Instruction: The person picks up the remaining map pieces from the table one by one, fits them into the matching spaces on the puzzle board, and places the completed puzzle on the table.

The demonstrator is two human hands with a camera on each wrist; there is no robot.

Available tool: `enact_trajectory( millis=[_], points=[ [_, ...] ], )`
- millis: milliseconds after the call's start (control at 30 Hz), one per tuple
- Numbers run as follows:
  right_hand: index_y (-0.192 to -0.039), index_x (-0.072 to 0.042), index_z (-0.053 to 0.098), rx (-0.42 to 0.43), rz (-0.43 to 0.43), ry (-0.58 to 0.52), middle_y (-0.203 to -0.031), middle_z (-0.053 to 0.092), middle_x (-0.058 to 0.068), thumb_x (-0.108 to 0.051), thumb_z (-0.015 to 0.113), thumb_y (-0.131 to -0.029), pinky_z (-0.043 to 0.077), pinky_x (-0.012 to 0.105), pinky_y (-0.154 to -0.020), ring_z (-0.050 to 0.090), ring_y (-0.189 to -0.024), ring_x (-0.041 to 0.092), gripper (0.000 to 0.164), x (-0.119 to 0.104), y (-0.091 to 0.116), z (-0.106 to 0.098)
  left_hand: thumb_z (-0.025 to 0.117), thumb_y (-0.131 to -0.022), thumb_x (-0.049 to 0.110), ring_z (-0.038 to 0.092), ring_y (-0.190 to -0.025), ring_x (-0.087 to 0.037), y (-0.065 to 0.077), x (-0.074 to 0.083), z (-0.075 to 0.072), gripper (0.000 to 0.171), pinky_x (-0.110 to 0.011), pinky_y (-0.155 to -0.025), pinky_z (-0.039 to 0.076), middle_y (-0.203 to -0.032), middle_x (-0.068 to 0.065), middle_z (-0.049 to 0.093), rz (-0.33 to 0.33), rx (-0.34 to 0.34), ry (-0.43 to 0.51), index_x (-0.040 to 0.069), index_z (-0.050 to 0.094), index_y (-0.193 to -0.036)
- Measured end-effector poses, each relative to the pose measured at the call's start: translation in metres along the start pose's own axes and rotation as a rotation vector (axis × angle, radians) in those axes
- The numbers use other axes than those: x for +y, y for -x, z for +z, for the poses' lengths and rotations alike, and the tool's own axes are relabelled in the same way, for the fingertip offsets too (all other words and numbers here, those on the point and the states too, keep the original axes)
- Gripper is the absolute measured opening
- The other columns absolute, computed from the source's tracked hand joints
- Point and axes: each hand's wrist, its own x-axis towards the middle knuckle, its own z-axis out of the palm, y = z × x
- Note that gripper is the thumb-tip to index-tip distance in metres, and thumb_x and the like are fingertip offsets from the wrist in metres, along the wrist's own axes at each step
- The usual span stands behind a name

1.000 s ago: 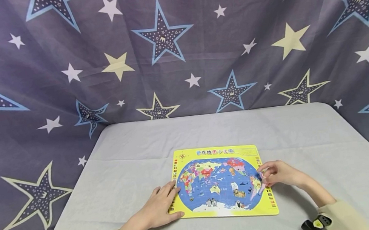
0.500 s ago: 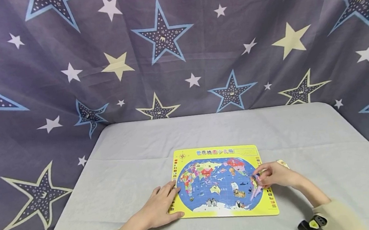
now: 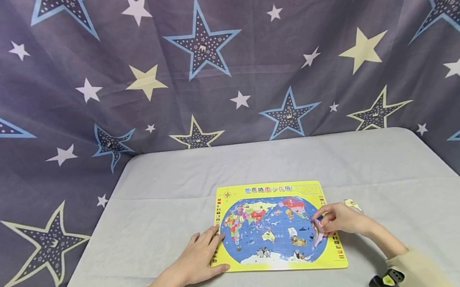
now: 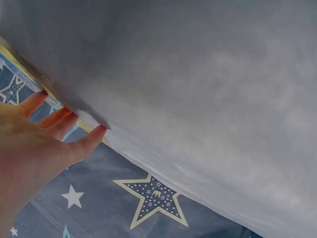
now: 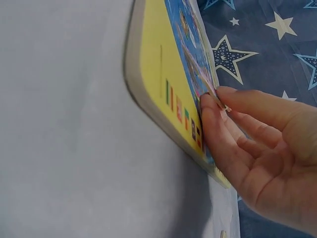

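A yellow-bordered world map puzzle board [image 3: 338, 259] lies flat on the table, its blue oval filled with coloured continents and animals. My left hand [image 3: 200, 259] rests against the board's left edge with the fingers spread; the left wrist view shows those fingers [image 4: 91, 141] straight along the edge. Over the right side of the map, my right hand [image 3: 344, 218] pinches a thin pink puzzle piece [image 3: 320, 236] between thumb and fingers. Seen from the right wrist, the piece [image 5: 205, 79] is tilted up from the board; whether its lower end touches the board I cannot tell.
A small pale yellowish piece [image 3: 353, 204] lies on the table just beyond my right hand. The table [image 3: 166, 179] has a grey cloth cover. Behind it hangs a dark curtain [image 3: 234, 34] printed with stars.
My right hand has moved slightly left over the map with the pink puzzle piece, uncovering the pale piece behind it. The left hand and the board have stayed still.
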Motion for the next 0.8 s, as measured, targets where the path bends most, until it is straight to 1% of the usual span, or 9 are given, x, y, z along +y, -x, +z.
enact_trajectory(
  millis=[200, 400, 600, 800],
  points=[
    [-0.106, 0.014, 0.053, 0.014, -0.011, 0.028, -0.075, 0.062, 0.015, 0.001, 0.061, -0.078, 0.053, 0.033, -0.059, 0.061, -0.065, 0.022, 0.032, -0.001, 0.001, 0.002, 0.046, -0.080, 0.061, 0.027, -0.128, -0.025, 0.000, 0.000, -0.001, 0.076, -0.054, -0.097, 0.025, -0.139, -0.014, 0.029, -0.003, -0.004, 0.013, 0.007, 0.039, -0.133],
    [-0.106, 0.013, 0.054, 0.044, -0.010, 0.098, -0.072, 0.060, 0.010, 0.000, 0.062, -0.078, 0.052, 0.030, -0.057, 0.059, -0.062, 0.018, 0.032, -0.003, 0.001, 0.006, 0.046, -0.080, 0.061, 0.027, -0.128, -0.026, 0.000, 0.000, 0.000, 0.076, -0.054, -0.097, 0.026, -0.139, -0.014, 0.030, -0.004, -0.003, 0.013, 0.007, 0.039, -0.132],
    [-0.104, 0.014, 0.056, 0.084, 0.012, 0.143, -0.070, 0.057, 0.006, 0.002, 0.064, -0.074, 0.050, 0.026, -0.056, 0.055, -0.061, 0.015, 0.033, -0.006, 0.001, 0.012, 0.043, -0.079, 0.064, 0.027, -0.128, -0.026, -0.001, 0.000, 0.002, 0.078, -0.053, -0.097, 0.025, -0.139, -0.014, 0.029, -0.003, -0.011, 0.019, 0.007, 0.038, -0.133],
    [-0.101, 0.012, 0.059, 0.116, -0.009, 0.214, -0.070, 0.057, 0.004, 0.004, 0.064, -0.071, 0.046, 0.021, -0.054, 0.052, -0.062, 0.013, 0.031, -0.004, 0.000, 0.015, 0.043, -0.079, 0.065, 0.027, -0.128, -0.026, -0.001, -0.002, 0.003, 0.078, -0.054, -0.097, 0.026, -0.139, -0.014, 0.029, 0.001, -0.003, 0.016, 0.007, 0.039, -0.132]
  ],
)
